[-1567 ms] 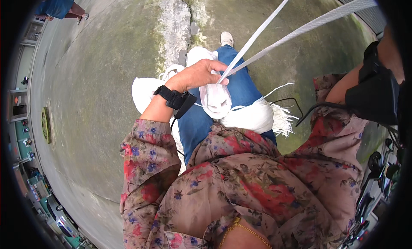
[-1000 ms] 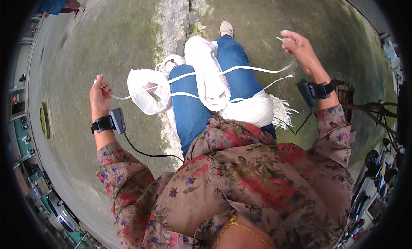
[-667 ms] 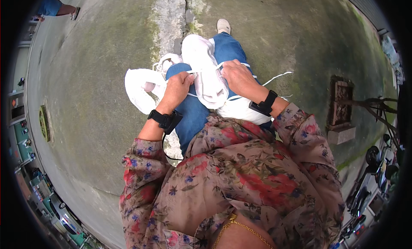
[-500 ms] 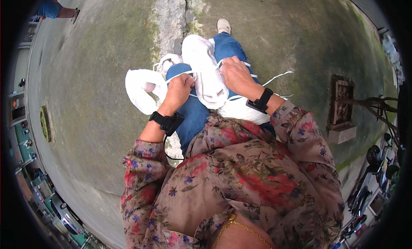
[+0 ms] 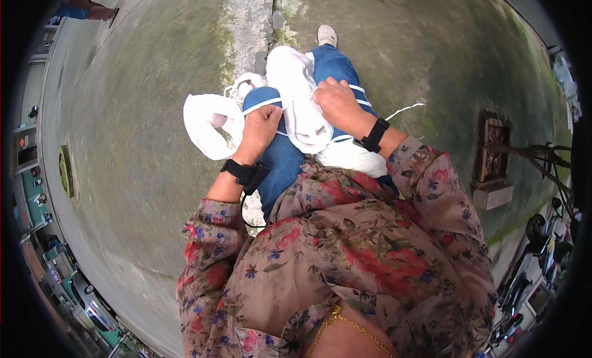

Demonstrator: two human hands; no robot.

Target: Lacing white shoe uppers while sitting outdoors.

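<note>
A long white fabric piece, shaped like a shoe upper with a slit near its lower end, lies between my denim-covered knees. My right hand has its fingers bent and pinched onto the piece's right edge. On the other side, my left hand is closed in a pinch close to the left edge; what its fingertips grip is too small to make out. White bands cross my left knee, and more run over my right leg. A ring-shaped white piece hangs by my left knee, next to another white piece.
More white fabric rests on my lap, and a loose white cord trails off to the right. Concrete ground surrounds me. To the right are a brick-edged planter and parked vehicles. A person's leg shows at the far left.
The view has shifted slightly, moving the white pieces a little right in the picture. Both hands keep nearly the same places. The distant person's leg has changed position.
</note>
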